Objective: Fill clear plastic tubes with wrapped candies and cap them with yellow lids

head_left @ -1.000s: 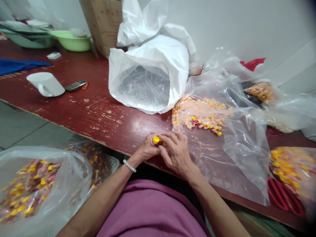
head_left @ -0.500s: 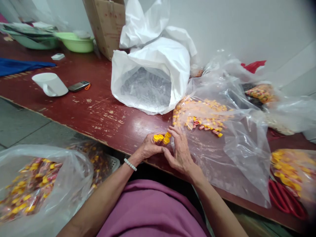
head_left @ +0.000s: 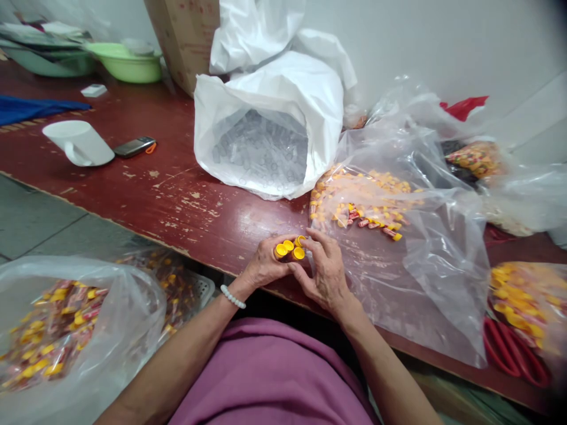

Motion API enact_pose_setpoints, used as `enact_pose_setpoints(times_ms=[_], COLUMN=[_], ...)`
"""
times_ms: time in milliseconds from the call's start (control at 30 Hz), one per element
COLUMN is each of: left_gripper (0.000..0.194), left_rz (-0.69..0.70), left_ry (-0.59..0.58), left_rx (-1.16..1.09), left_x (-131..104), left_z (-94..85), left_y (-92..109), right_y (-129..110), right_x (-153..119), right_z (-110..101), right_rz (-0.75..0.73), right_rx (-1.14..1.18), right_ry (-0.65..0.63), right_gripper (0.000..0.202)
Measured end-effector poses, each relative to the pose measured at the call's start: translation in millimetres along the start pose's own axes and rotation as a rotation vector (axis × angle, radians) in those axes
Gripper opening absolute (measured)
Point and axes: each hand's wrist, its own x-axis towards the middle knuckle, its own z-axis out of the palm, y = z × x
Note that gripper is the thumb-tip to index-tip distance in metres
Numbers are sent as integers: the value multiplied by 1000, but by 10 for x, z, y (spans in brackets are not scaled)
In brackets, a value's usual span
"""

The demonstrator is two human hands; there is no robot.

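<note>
My left hand (head_left: 266, 262) is wrapped round several small tubes with yellow caps (head_left: 286, 250), standing upright in a bunch at the table's front edge. Round its wrist is a pale bead bracelet. My right hand (head_left: 325, 268) closes in from the other side, its thumb and fingertips curled at the right-hand tubes of the bunch. The lower parts of the tubes are hidden by my hands. Just beyond, a clear plastic bag (head_left: 447, 283) lies on the table with many yellow-capped tubes (head_left: 376, 203) with red labels inside.
A white sack (head_left: 310, 100) of clear plastic pieces (head_left: 261, 147) lies open behind my hands. A mug (head_left: 82, 144) and phone (head_left: 135, 147) sit left on the red table (head_left: 177, 206). Bags of tubes stand lower left (head_left: 57, 330) and right (head_left: 520, 301), beside red-handled scissors (head_left: 509, 348).
The view has shifted slightly. Both hands stay together round the tubes, and the capped ends have moved a little between my fingers.
</note>
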Motion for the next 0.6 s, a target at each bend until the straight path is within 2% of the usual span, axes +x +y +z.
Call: enact_pose_setpoints(times_ms=[167,367,500,600], left_gripper=[47,39,42,43], left_rz=[45,69,73,84], left_ry=[31,-33,-22,-11], left_rx=[146,221,239,250], left_x=[4,6,1,-9], left_z=[6,-1,-9,-14], left_y=[-39,19,2,-10], right_y=[-17,-12,-31,-75], right_x=[8,-40,-45,67], right_z=[23,83,12,-79], right_rz=[-37,-29,-24,-21], right_rx=[-70,-46,-58,-14], right_ry=[-21,-23,-68,-16], right_gripper=[39,37,39,40])
